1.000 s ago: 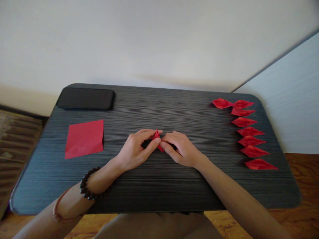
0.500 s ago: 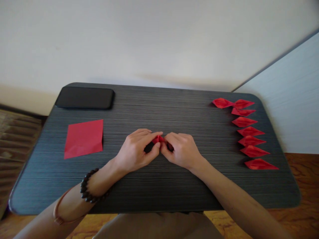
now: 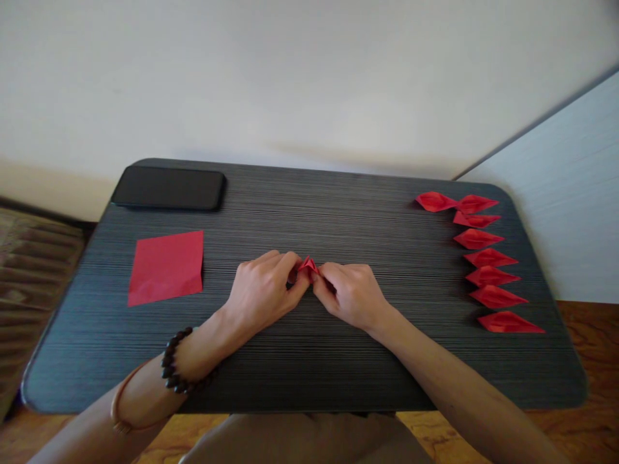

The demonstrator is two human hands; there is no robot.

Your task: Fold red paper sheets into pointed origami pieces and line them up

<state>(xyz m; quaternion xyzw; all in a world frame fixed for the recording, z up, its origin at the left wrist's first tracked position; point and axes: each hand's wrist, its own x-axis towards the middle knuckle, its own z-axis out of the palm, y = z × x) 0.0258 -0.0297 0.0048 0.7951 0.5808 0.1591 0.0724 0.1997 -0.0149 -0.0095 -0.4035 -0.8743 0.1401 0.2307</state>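
Observation:
My left hand (image 3: pixel 264 293) and my right hand (image 3: pixel 351 293) meet at the middle of the dark table (image 3: pixel 300 367). Both pinch a small folded red paper piece (image 3: pixel 308 265) between their fingertips; only its top corner shows, the rest is hidden by the fingers. My left wrist wears a dark bead bracelet (image 3: pixel 173 364) and a thin band. A flat red paper sheet (image 3: pixel 166 267) lies to the left of my left hand.
A black phone (image 3: pixel 169 187) lies at the table's back left corner. Several folded red paper pieces (image 3: pixel 486 258) lie in a column along the right side. A pale wall stands behind the table, and a white panel rises at the right.
My fingers have closed tighter round the red piece, so less of it shows. The hands stayed at the middle of the table. The view shifted slightly.

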